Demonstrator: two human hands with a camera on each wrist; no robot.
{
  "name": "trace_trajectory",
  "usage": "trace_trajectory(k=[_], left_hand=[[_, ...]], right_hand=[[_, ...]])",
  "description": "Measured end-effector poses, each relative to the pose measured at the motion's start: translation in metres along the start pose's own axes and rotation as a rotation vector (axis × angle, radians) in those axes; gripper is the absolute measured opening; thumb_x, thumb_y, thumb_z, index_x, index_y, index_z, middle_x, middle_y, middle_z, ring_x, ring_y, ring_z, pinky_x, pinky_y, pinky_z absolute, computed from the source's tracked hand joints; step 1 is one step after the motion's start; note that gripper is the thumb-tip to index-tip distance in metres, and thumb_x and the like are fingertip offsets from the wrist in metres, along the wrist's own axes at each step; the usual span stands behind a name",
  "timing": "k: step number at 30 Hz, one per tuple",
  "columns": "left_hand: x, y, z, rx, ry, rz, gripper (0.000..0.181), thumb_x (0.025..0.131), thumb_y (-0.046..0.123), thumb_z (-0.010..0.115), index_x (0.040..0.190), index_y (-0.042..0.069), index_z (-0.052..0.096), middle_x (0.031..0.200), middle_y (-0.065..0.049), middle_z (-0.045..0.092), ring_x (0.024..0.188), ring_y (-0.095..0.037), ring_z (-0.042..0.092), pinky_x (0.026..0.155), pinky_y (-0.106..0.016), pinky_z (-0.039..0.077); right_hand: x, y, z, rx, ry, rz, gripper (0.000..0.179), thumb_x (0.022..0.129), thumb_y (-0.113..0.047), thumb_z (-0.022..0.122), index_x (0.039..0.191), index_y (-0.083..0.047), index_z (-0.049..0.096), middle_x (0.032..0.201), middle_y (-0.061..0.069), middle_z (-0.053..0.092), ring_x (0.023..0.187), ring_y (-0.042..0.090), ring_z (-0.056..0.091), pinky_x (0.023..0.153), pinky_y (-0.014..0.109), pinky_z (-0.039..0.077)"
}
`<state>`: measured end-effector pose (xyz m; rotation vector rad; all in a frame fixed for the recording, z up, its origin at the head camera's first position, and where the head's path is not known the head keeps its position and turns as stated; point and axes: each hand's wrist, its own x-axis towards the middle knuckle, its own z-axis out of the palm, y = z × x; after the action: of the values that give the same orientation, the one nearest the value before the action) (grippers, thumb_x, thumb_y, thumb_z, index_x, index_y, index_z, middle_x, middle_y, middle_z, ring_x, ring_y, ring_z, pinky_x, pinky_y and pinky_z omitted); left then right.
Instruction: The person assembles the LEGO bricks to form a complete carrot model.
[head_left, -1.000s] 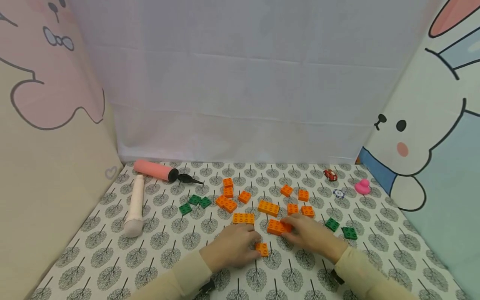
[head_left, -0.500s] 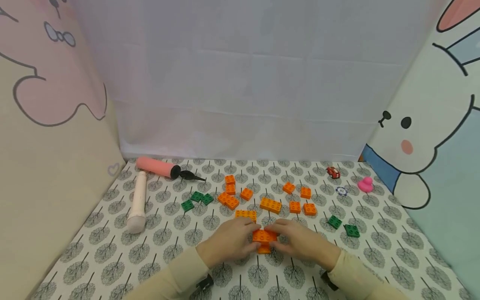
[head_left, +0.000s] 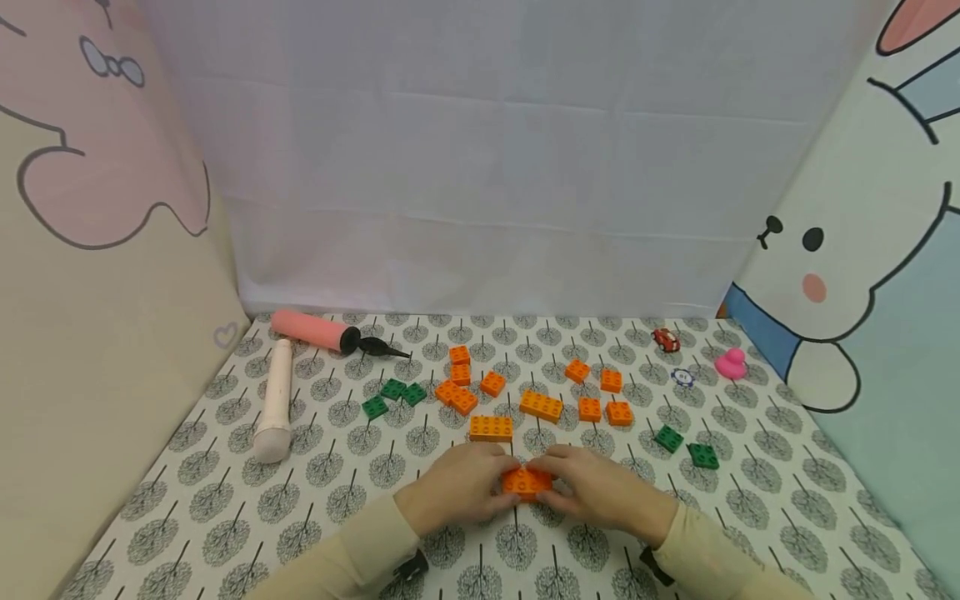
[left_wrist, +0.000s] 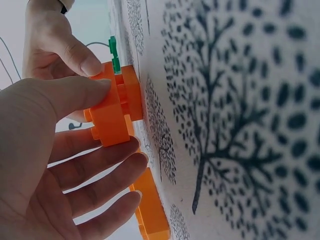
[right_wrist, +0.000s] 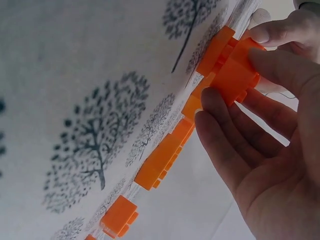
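Fingers [left_wrist: 92, 164] of left hand [head_left: 463, 485] and right hand [head_left: 600, 490] pinch one orange brick [left_wrist: 111, 120] above another [left_wrist: 133, 90], five green bricks [head_left: 669, 439] nearby.

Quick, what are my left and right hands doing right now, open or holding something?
Left hand: holding the left end of the long orange brick.
Right hand: holding the right end of that same brick.

Head view high, facing forward-down; wrist views close, sharing orange brick [left_wrist: 111, 121].
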<state>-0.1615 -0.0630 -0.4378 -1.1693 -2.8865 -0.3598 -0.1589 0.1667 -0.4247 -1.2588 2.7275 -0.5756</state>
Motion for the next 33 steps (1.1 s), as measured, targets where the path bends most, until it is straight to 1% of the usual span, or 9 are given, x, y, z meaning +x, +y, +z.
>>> trace_trajectory(k=[6, 11, 19, 24, 28, 33], left_hand=[[0.002, 0.001, -0.001, 0.022, -0.019, 0.000, 0.038, 0.089, 0.046, 0.072, 0.116, 0.020, 0.072, 0.082, 0.013, 0.059, 0.068, -0.001, 0.048, 0.063, -0.020, 0.045], [0.003, 0.000, -0.002, 0.007, -0.038, -0.001, 0.039, 0.088, 0.044, 0.074, 0.117, 0.018, 0.072, 0.083, 0.012, 0.061, 0.067, 0.000, 0.047, 0.061, -0.020, 0.044], [0.004, 0.000, 0.000, 0.009, -0.014, -0.005, 0.038, 0.087, 0.044, 0.075, 0.115, 0.018, 0.072, 0.090, 0.010, 0.065, 0.073, 0.000, 0.052, 0.067, -0.020, 0.048], [0.006, 0.000, 0.002, -0.020, -0.006, -0.009, 0.036, 0.087, 0.044, 0.074, 0.113, 0.019, 0.072, 0.092, 0.010, 0.065, 0.075, -0.001, 0.053, 0.070, -0.019, 0.049], [0.007, 0.000, 0.003, -0.054, -0.026, -0.022, 0.038, 0.085, 0.045, 0.075, 0.112, 0.018, 0.072, 0.092, 0.010, 0.062, 0.074, 0.000, 0.051, 0.067, -0.018, 0.046], [0.011, 0.000, 0.008, -0.069, -0.061, -0.047, 0.037, 0.082, 0.045, 0.078, 0.107, 0.019, 0.072, 0.088, 0.012, 0.058, 0.072, 0.000, 0.048, 0.062, -0.017, 0.043]], right_hand=[[-0.001, -0.001, -0.001, -0.008, -0.014, 0.030, 0.034, 0.093, -0.026, 0.069, 0.126, -0.015, 0.066, 0.114, -0.003, 0.065, 0.098, 0.011, 0.063, 0.085, 0.032, 0.056], [0.000, -0.003, -0.001, 0.008, -0.023, 0.053, 0.035, 0.092, -0.025, 0.071, 0.125, -0.013, 0.067, 0.113, -0.002, 0.066, 0.097, 0.010, 0.063, 0.084, 0.030, 0.056], [0.002, -0.003, -0.004, 0.014, -0.016, 0.070, 0.035, 0.090, -0.023, 0.073, 0.123, -0.012, 0.068, 0.111, -0.002, 0.066, 0.096, 0.010, 0.063, 0.081, 0.029, 0.055], [0.003, -0.001, -0.004, 0.015, -0.027, 0.099, 0.037, 0.089, -0.027, 0.074, 0.123, -0.014, 0.068, 0.114, -0.002, 0.067, 0.101, 0.012, 0.063, 0.087, 0.033, 0.055], [0.004, 0.000, -0.004, 0.022, -0.039, 0.115, 0.038, 0.089, -0.028, 0.074, 0.124, -0.016, 0.067, 0.116, -0.003, 0.067, 0.105, 0.014, 0.063, 0.090, 0.036, 0.054], [0.003, 0.000, -0.005, 0.042, -0.045, 0.104, 0.036, 0.090, -0.028, 0.074, 0.123, -0.016, 0.068, 0.115, -0.004, 0.066, 0.102, 0.011, 0.062, 0.088, 0.034, 0.054]])
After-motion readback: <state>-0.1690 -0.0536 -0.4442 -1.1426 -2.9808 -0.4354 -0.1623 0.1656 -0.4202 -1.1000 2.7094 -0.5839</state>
